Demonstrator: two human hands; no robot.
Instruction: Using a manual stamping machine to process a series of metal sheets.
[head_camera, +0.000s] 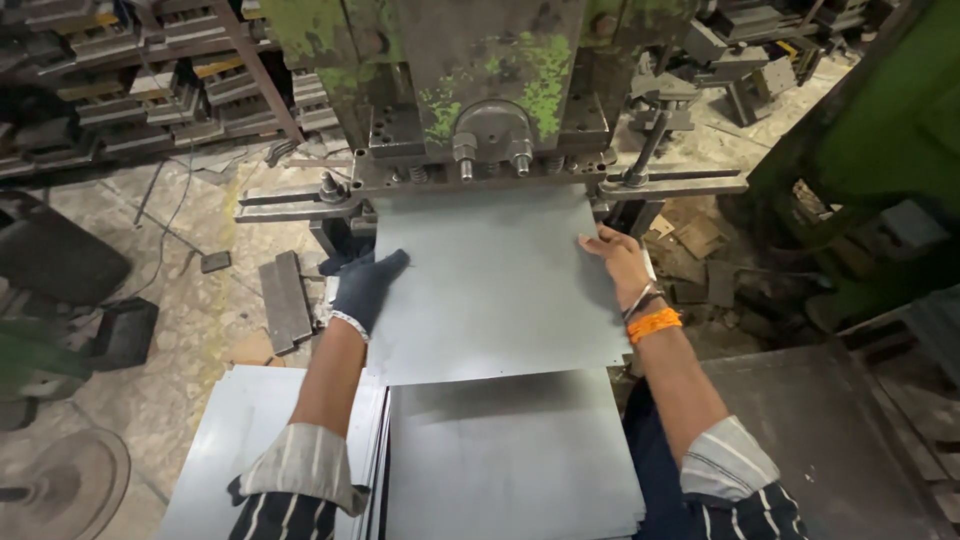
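Observation:
A grey metal sheet (495, 285) lies flat with its far edge under the head of a green, worn press machine (480, 90). My left hand (365, 285), in a dark glove, presses on the sheet's left edge. My right hand (618, 262), bare, with an orange band and a bangle at the wrist, grips the sheet's right edge. Both forearms wear rolled striped sleeves.
A stack of similar grey sheets (510, 455) lies just below the held sheet, with more sheets (235, 440) at the left. Metal blocks (285, 300) lie on the stone floor at left. Racks of metal parts (130, 80) stand behind. A dark metal table (830, 430) is at right.

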